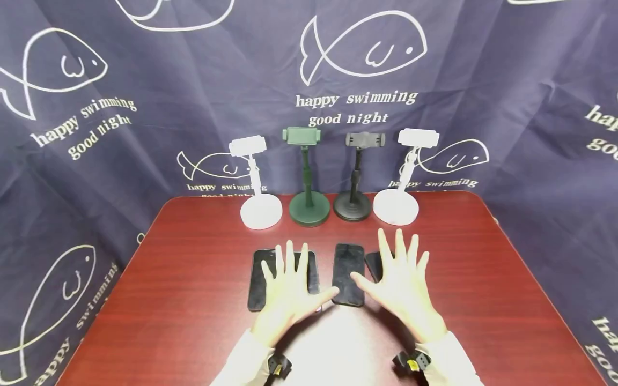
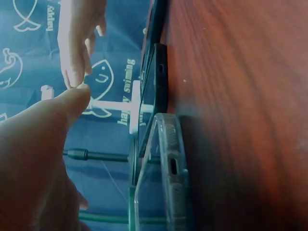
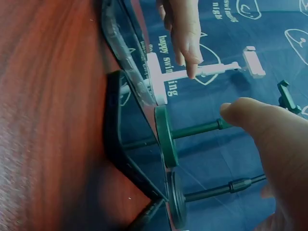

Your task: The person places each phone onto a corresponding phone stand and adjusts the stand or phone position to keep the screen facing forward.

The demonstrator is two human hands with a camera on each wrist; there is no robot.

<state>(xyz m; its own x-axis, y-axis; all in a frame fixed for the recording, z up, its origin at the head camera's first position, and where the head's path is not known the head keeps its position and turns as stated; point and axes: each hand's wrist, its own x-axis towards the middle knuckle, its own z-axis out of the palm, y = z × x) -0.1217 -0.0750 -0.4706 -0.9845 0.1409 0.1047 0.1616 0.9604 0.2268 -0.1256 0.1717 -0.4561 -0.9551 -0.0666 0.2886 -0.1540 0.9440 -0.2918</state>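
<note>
Spread hands over phones, stands behind

I see navy cloth, white fish and lettering, nine round to three o'clock; reddish table, pale glare at six.

Bright head view, white glare on the near tabletop, dim bluish wrist views, fine detail there perhaps soft
</note>
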